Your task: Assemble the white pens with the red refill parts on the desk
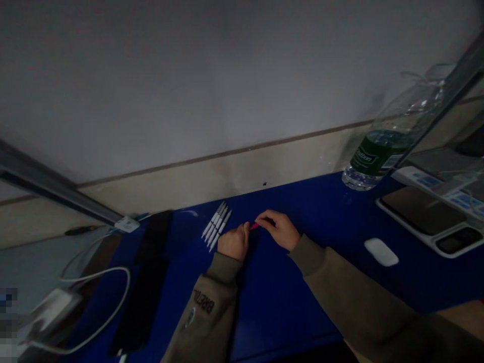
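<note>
Blue desk (pixel 302 201) against a pale wall (pixel 189 91), big water bottle (pixel 378 151) at the back right, dark tablet (pixel 421 210) in a white tray beyond a white mouse (pixel 381 252), long black strip (pixel 145 282) and white cable (pixel 100 312) on the left. Row of white pens (pixel 216 226) lies side by side just left of the hands. Small pink piece (pixel 254 226) sits between both hands over the desk. Right hand (pixel 280 229) has its fingers (pixel 269 219) pinched shut on it; left hand (pixel 234 242) curled closed right beside it, can't tell if gripping.
</note>
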Demonstrator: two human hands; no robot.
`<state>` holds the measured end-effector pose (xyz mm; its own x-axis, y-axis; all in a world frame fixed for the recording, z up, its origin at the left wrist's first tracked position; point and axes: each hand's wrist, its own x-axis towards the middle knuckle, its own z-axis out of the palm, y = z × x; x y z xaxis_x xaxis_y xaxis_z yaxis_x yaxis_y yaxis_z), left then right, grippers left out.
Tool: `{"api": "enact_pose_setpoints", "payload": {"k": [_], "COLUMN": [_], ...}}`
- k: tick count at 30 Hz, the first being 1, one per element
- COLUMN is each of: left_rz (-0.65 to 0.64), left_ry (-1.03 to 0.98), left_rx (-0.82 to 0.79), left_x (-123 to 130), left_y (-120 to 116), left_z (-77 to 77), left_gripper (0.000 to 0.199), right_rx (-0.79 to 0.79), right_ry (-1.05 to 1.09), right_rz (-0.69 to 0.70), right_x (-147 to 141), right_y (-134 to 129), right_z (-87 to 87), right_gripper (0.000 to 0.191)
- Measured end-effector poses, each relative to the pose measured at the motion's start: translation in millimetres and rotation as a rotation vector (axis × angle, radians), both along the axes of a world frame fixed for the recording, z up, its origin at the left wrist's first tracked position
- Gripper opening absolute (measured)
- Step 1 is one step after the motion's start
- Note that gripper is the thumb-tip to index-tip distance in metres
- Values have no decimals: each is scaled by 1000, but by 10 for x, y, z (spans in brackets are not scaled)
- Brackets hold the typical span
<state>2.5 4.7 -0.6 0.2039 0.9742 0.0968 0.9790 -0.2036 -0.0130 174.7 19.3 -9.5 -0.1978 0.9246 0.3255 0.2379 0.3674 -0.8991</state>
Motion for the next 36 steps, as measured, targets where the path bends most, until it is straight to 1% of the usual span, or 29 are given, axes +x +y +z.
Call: {"api": "enact_pose_setpoints", "payload": {"k": [3,5,7,9,11,12,16,19,23,29,33,36], "left_rz": [-36,-53,-82,-134,-186,-203,-224,-254,-314,-328,-278,-236], "left_ry": [-52,-79,-116,-161,-183,-181,-138,-135,-176,-236,-227,-214], "left_rx": [-6,-8,-12,-12,-9,-11,-5,45,69,-2,-28,-23], "left_x": [-29,-49,-57,-55,-47,-43,-39,-46,-54,-21,-2,-1], "left_y": [4,9,3,-12,-27,-31,-1,47,75,5,-33,-36], "left_z": [18,27,30,24,8,-3,-56,-101,-145,-93,-55,-48], "left_gripper": [52,53,52,49,45,44,41,39,35,33,35,35], "right_rx": [22,13,-31,-109,-168,-174,-101,-67,-81,-106,-74,-91], "right_ry": [20,7,4,1,-5,-3,35,17,-23,-73,-59,-67], "right_rz": [62,64,36,19,27,34,37,56,62,53,61,71], "right_x": [-3,0,4,6,7,7,-6,-22,-29,-3,-15,-31], "right_y": [-20,-24,-19,-6,7,11,7,-9,-21,-6,-2,-19], "right_z": [27,29,14,-11,-34,-43,-59,-56,-31,-12,-44,-51], "right_gripper": [13,14,19,25,35,36,23,22,22,31,25,25]}}
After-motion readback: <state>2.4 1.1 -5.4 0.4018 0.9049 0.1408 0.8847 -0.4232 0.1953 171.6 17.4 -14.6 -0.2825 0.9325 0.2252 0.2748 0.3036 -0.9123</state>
